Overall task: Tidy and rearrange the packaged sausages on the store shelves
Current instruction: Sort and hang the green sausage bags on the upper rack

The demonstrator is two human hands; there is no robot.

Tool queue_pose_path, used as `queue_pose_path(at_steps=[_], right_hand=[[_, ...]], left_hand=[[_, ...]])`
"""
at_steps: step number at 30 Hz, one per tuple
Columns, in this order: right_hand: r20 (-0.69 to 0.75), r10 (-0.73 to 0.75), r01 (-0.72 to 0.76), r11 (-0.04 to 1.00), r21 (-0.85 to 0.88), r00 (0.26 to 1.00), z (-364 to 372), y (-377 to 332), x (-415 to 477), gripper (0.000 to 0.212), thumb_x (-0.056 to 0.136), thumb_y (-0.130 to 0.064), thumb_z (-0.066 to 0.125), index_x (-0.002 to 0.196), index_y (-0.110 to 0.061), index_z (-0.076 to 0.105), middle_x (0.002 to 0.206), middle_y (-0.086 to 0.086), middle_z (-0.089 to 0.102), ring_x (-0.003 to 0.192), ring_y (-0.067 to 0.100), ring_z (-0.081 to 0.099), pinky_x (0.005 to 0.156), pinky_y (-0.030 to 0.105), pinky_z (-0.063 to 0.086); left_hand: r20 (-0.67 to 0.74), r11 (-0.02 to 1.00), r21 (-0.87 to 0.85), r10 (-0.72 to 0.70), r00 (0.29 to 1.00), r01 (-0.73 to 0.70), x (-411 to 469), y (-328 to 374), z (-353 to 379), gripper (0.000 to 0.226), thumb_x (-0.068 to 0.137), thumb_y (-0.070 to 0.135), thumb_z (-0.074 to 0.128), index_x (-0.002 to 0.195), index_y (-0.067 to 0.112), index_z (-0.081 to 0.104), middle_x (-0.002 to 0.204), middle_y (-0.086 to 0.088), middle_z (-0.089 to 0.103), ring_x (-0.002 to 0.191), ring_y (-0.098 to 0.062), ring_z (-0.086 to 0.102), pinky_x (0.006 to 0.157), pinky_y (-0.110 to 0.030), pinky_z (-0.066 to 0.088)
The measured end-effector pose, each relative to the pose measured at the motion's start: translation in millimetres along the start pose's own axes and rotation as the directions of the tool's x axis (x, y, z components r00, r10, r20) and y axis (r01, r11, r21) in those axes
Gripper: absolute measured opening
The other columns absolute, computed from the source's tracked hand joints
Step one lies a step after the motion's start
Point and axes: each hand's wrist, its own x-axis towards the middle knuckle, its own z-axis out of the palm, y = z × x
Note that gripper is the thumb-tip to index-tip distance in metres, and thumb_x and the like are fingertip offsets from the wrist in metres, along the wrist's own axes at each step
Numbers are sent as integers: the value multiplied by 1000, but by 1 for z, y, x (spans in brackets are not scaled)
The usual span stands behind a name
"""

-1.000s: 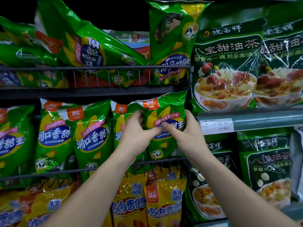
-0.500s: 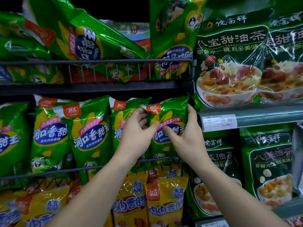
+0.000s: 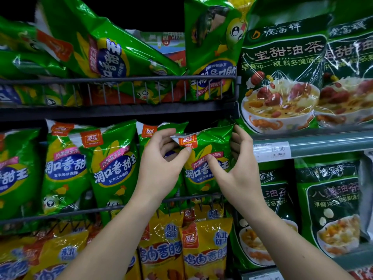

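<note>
While you hold the green sausage pack (image 3: pixel 212 138) at the right end of the middle shelf (image 3: pixel 66 213), the tidying looks to be partway through. Your left hand (image 3: pixel 159 164) pinches the pack's folded top-left corner between thumb and fingers. Your right hand (image 3: pixel 240 174) clamps its right edge, with the thumb on the front and the fingers curled behind. The pack stands nearly upright behind the wire rail, its top crumpled and leaning a little to the left. It sits just beside the price tag (image 3: pixel 271 151).

To its left, the neighbouring green packs (image 3: pixel 113 164) already stand in a row facing out, so that stretch seems done apart from some slight tilts.

The upper shelf (image 3: pixel 121 78) is where most of the work appears to remain. A slanted pack (image 3: pixel 113 57) lies across others there, and an upside-down pack (image 3: pixel 212 47) stands at the right end.

The yellow packs (image 3: pixel 203 249) below look fairly orderly, though only part of that row is visible. The dark green tea bags (image 3: pixel 282 77) to the right are not sausages and probably need nothing from you.
</note>
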Motion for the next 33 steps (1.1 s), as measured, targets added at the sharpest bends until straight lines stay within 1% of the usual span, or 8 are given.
queue_pose_path(at_steps=[5, 9, 13, 17, 21, 24, 29, 33], right_hand=[[-185, -310, 270, 939, -213, 933, 1, 7, -9, 69, 82, -19, 75, 140, -6, 40, 134, 6, 43, 127, 21, 44, 104, 38, 43], [-124, -430, 361, 856, -370, 894, 8, 15, -22, 61, 81, -21, 73, 135, -15, 47, 137, 10, 44, 127, 22, 42, 106, 34, 40], [-2, -413, 363, 804, -471, 911, 16, 23, -27, 58, 81, -23, 74, 136, -17, 54, 146, 9, 37, 134, 29, 39, 108, 39, 40], [99, -344, 336, 751, -568, 934, 17, 32, -25, 66, 83, -25, 73, 144, -21, 48, 158, 8, 29, 146, 30, 24, 103, 48, 48], [150, -281, 312, 723, -616, 948, 19, 34, -20, 74, 88, -28, 70, 152, -27, 33, 163, 4, 19, 150, 24, 17, 71, 33, 61], [177, -228, 288, 730, -620, 958, 21, 36, -15, 75, 91, -30, 65, 154, -32, 24, 165, -1, 11, 151, 20, 11, 61, 31, 60], [217, -207, 298, 746, -596, 954, 19, 41, -11, 74, 94, -35, 59, 154, -40, 16, 166, -9, 0, 152, 13, 3, 63, 34, 61], [215, -218, 304, 749, -589, 952, 18, 41, -11, 72, 93, -35, 60, 153, -39, 20, 165, -10, 1, 152, 12, 4, 66, 35, 61]], left_hand=[[24, 998, 59, -23, 999, 22, 2, -5, 0, 51, 82, 16, 78, 125, 30, 53, 116, 13, 63, 108, 0, 61, 83, -13, 51], [16, 995, 99, -26, 1000, 25, 9, -7, 2, 52, 81, 21, 79, 125, 29, 53, 116, 8, 63, 107, -6, 62, 91, -27, 52], [-7, 994, 113, -13, 1000, 13, 19, -3, 5, 49, 80, 19, 80, 119, 29, 53, 112, 11, 61, 104, -4, 62, 82, -19, 51], [-62, 995, 102, 6, 998, 0, 25, -4, 10, 42, 81, 18, 79, 114, 26, 54, 105, 8, 64, 97, -3, 65, 79, -15, 53], [-122, 993, 110, 52, 991, -38, 24, -6, 10, 38, 84, 22, 77, 117, 21, 57, 103, 10, 65, 94, 3, 64, 73, -4, 48], [-139, 989, 136, 74, 988, -55, 24, -9, 6, 37, 86, 22, 75, 118, 22, 57, 107, 8, 66, 91, 6, 64, 72, -4, 47], [-108, 991, 135, 38, 993, -23, 20, -15, 1, 33, 89, 18, 70, 119, 25, 58, 107, 9, 67, 90, 7, 64, 74, -6, 49], [-93, 992, 126, 21, 995, -9, 13, -14, -1, 33, 89, 18, 70, 119, 27, 57, 105, 8, 68, 91, 1, 67, 79, -17, 53]])
